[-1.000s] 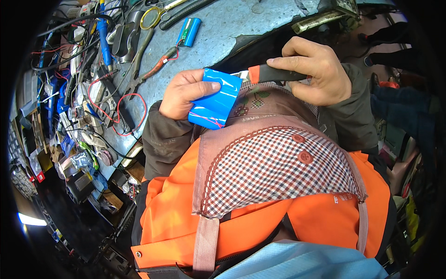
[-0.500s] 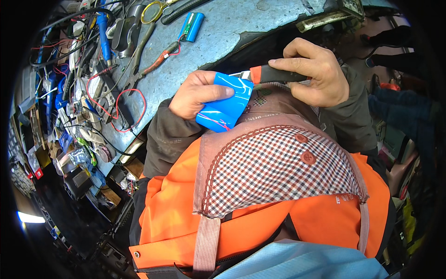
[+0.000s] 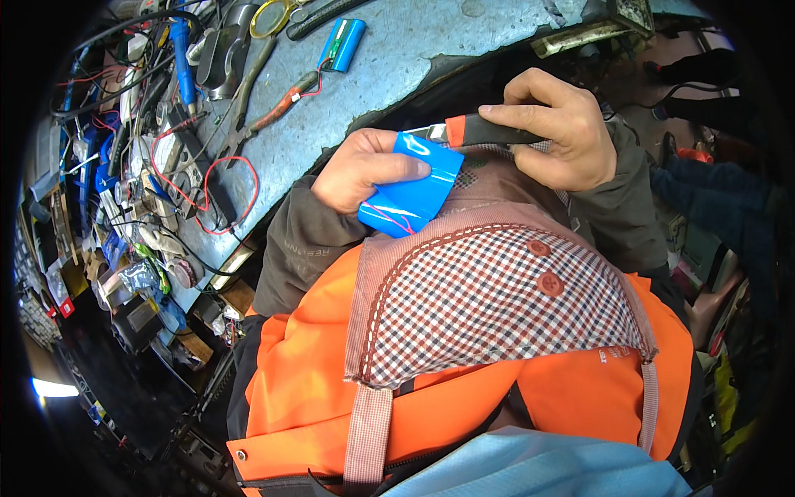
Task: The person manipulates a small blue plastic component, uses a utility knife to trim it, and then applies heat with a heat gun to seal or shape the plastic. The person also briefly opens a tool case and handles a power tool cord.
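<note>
Blue bench [image 3: 364, 95]: pliers [image 3: 272, 114], wired pack [image 3: 344, 45]; hands [image 3: 354, 176] pinching blue wrap [image 3: 416, 197] (left), black-handled tool [image 3: 487, 131] (right).

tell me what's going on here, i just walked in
A person in a checked apron sits or stands at a cluttered workbench. Their left hand grips a shiny blue wrapped piece, thumb on top. Their right hand holds a black-handled tool with a red band, its metal end at the wrap's upper edge; whether it cuts in is hidden. On the bench lie pliers and a small blue pack.
</note>
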Motion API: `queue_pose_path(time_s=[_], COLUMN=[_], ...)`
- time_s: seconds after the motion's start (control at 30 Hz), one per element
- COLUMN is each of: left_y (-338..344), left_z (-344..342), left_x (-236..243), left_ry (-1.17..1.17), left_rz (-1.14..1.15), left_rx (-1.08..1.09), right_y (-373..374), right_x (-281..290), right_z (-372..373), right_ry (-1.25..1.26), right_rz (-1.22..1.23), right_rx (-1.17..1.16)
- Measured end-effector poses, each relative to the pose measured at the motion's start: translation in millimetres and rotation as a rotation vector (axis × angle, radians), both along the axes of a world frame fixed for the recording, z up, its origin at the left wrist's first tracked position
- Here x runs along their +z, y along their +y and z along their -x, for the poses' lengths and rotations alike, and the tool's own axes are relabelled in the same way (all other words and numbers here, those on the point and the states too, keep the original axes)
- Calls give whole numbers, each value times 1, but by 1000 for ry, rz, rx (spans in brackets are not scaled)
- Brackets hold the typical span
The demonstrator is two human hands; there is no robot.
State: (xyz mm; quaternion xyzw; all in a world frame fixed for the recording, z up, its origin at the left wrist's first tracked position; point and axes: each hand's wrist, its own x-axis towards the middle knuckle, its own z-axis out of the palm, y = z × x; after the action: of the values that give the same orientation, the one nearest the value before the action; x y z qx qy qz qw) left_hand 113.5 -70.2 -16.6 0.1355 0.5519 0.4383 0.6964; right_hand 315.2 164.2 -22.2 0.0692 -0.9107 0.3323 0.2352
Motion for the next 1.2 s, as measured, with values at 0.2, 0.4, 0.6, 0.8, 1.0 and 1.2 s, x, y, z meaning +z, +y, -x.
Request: queue_pose_path(time_s=[0.2,0.4,0.6,0.8,1.0,1.2], left_y=[-2,-12,-19,-46,-73,-69], left_z=[-3,-4,-6,-13,-27,7], left_x=[-1,-5,17,28,22,49], left_ry=[-15,-49,-10,29,136,477], left_rz=[1,-34,-122,-271,-244,-371], left_rx=[12,-48,147,59,397,964], right_y=[5,30,54,103,-2,-26], right_x=[-5,-7,25,-20,-22,-132], right_z=[5,12,36,77,39,33], right_ry=[38,100,247,166,320,-246], right_rz=[-9,-2,-57,-420,0,1413], right_rx=[47,-94,-510,-702,-265,-639])
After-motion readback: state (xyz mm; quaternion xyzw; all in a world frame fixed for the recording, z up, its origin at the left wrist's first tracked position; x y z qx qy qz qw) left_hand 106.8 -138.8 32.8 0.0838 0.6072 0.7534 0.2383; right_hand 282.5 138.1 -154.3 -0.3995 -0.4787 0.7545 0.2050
